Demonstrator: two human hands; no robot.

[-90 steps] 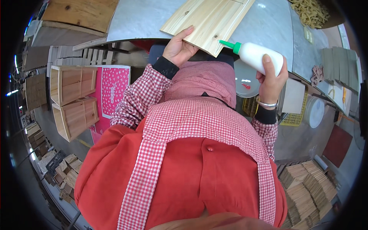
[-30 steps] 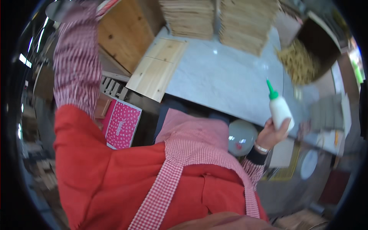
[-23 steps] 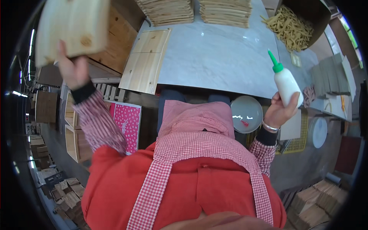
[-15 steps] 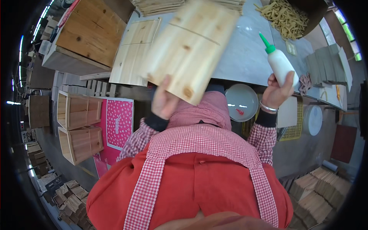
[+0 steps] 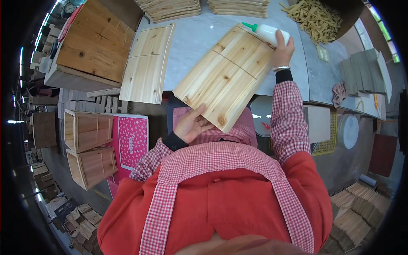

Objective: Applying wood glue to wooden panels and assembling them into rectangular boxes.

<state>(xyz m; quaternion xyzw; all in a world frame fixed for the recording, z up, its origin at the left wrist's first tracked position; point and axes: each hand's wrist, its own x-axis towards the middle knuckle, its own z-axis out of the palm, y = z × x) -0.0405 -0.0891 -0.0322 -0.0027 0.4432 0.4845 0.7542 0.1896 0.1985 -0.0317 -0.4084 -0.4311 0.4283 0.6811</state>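
A pale wooden panel point(image 5: 228, 75) with knots and a dark groove across it lies slanted in front of me. Its far part is over the table and its near corner juts past the table edge toward my apron. My left hand point(image 5: 192, 126) grips the panel's near left edge, thumb on top, other fingers partly hidden beneath. In my right hand point(image 5: 284, 52) is a white squeeze bottle point(image 5: 271, 35) with a green nozzle. The bottle is tipped on its side above the panel's far right edge, its nozzle pointing left by the far corner.
A second grooved panel point(image 5: 146, 63) lies to the left on the grey table point(image 5: 189, 42). Stacks of wooden slats point(image 5: 170, 9) stand at the back. A wooden box point(image 5: 95, 42) is far left, a heap of tan strips point(image 5: 312, 21) back right. A round basin point(image 5: 260, 111) sits below the table edge.
The panel has come down and nearer, its far end now over the table. My right hand has carried the bottle forward and left, tipping it from upright to sideways at the panel's far edge.
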